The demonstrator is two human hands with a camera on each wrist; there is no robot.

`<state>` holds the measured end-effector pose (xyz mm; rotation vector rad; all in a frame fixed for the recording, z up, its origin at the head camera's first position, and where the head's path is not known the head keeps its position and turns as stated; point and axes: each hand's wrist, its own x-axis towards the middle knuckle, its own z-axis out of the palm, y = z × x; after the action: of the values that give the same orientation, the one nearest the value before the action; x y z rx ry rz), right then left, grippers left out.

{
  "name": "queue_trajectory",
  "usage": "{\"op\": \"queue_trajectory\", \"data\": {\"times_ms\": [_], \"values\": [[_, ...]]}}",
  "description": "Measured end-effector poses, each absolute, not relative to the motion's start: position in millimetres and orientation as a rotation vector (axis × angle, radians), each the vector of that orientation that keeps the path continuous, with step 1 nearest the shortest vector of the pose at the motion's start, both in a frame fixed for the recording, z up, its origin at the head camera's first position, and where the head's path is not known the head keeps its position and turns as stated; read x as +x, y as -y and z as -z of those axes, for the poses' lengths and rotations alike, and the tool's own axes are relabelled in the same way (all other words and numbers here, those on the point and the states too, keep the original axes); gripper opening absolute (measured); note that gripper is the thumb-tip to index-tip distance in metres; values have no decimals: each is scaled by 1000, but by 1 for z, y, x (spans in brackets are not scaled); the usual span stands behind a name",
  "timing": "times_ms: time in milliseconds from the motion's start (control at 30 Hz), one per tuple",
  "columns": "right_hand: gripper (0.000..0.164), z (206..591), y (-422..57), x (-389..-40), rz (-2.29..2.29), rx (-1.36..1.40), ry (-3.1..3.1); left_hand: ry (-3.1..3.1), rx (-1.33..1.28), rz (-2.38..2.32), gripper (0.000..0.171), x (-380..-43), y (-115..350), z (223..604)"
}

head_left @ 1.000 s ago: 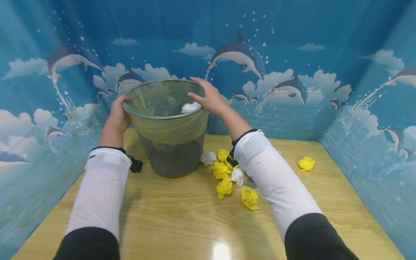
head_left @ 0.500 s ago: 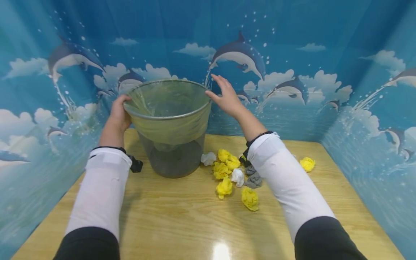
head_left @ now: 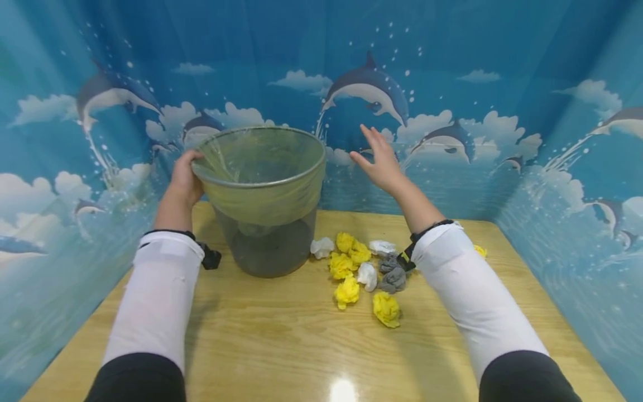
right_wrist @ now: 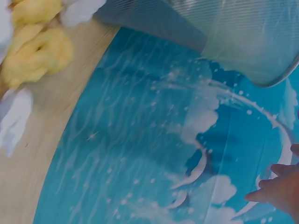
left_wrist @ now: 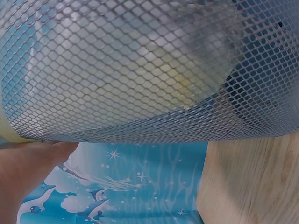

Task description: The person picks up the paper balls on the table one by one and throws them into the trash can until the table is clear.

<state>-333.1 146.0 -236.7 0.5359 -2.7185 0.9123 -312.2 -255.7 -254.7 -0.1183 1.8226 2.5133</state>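
Observation:
A dark mesh wastebasket (head_left: pixel 266 251), lined with a translucent yellowish bag (head_left: pixel 261 204), stands upright at the back left of the table. My left hand (head_left: pixel 185 176) grips its rim on the left side, thumb over the edge. In the left wrist view the mesh (left_wrist: pixel 117 93) fills most of the picture, and something yellow shows faintly through the liner. My right hand (head_left: pixel 383 162) is in the air right of the basket, fingers spread and holding nothing. Beneath it lie crumpled paper balls: several yellow ones (head_left: pixel 341 265), white ones (head_left: pixel 367 276) and grey ones (head_left: pixel 393 278).
One yellow ball (head_left: pixel 480 250) lies apart at the right, partly behind my right sleeve. A blue dolphin-print curtain (head_left: pixel 452 72) encloses the wooden table (head_left: pixel 281 346) at the back and sides.
My right hand has moved right, away from the basket's rim. The white ball seen just inside the rim has dropped out of sight into the basket. My left hand stays put.

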Motion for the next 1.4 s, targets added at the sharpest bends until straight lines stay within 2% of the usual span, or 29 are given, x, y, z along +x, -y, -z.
{"op": "queue_trajectory", "data": {"times_ms": [633,833,1167,1400], "values": [[76,288,-252,-320,-696,270,2874,-1836,-129,-2491,78,-317,251,256],[78,301,-282,-320,-656,167,2944,-1815,-108,-2516,75,-315,254,256],[85,336,-334,-315,-618,-33,3154,-1847,-112,-2506,73,-316,253,256],[91,354,-365,-308,-594,-62,3289,-1825,-133,-2512,76,-316,255,254]]}}
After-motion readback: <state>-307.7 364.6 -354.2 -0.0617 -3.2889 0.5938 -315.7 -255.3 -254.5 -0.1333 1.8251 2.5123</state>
